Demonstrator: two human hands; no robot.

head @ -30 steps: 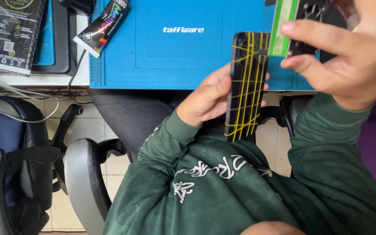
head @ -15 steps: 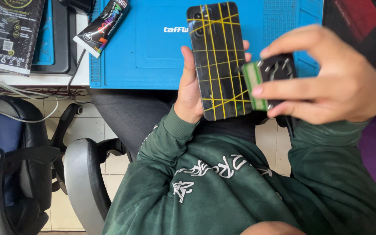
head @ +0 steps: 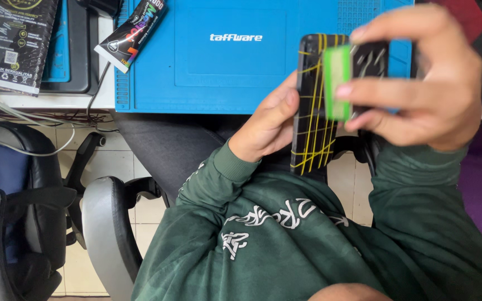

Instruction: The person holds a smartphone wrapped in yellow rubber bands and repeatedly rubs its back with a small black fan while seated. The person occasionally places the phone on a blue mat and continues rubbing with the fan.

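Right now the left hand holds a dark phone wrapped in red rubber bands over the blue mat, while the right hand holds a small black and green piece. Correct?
Nearly. The head view shows the bands on the phone are yellow, not red. The left hand does hold it over the blue mat, and the right hand holds the small black and green piece.

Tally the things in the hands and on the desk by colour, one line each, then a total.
Black with yellow bands: 1, the phone in the left hand
Black and green: 1, the small part in the right hand
Blue: 1, the mat
Black, printed: 2, the tube and the packet
Total: 5
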